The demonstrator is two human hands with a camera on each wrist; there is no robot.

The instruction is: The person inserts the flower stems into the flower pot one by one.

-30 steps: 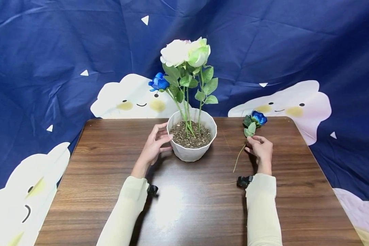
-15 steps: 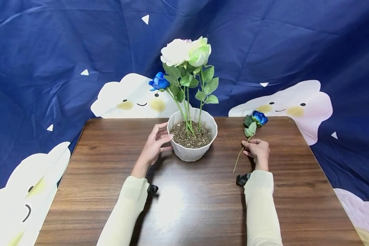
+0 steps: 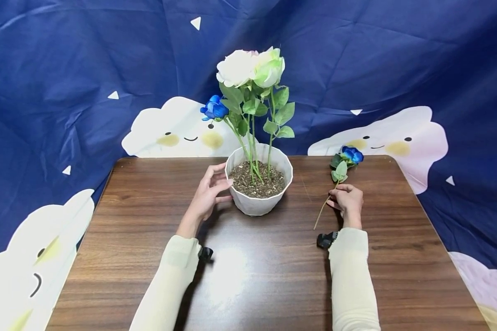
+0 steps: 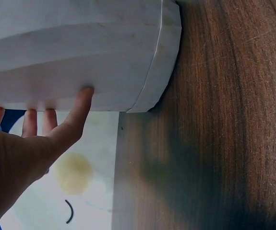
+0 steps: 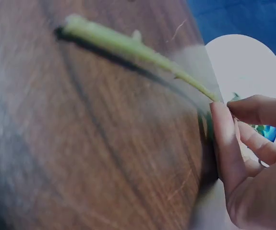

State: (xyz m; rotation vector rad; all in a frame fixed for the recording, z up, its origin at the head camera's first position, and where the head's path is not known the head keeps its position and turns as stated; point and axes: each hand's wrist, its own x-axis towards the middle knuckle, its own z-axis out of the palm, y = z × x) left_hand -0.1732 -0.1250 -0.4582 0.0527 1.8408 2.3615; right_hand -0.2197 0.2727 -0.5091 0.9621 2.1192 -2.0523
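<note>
In the head view, a white faceted pot (image 3: 254,206) filled with soil stands at the table's middle. Planted in it are a white flower (image 3: 235,69), a pale green flower (image 3: 269,69) and a blue flower (image 3: 214,108) leaning left. My left hand (image 3: 207,195) rests on the pot's left side, its fingertips touching the wall (image 4: 114,72). To the right, my right hand (image 3: 347,202) pinches the stem of a second blue flower (image 3: 351,155) between thumb and finger. That flower's bloom points to the far edge; the stem's cut end (image 5: 80,28) points toward me.
The wooden table (image 3: 265,276) has its far edge just behind the pot. A dark blue cloth (image 3: 107,59) with smiling clouds hangs behind it. Black wrist cameras sit on the left wrist (image 3: 205,254) and right wrist (image 3: 326,241).
My right hand has moved down along the stem, toward me and slightly left, and pinches it lower. The loose blue flower's head has shifted slightly. My left hand stays at the pot.
</note>
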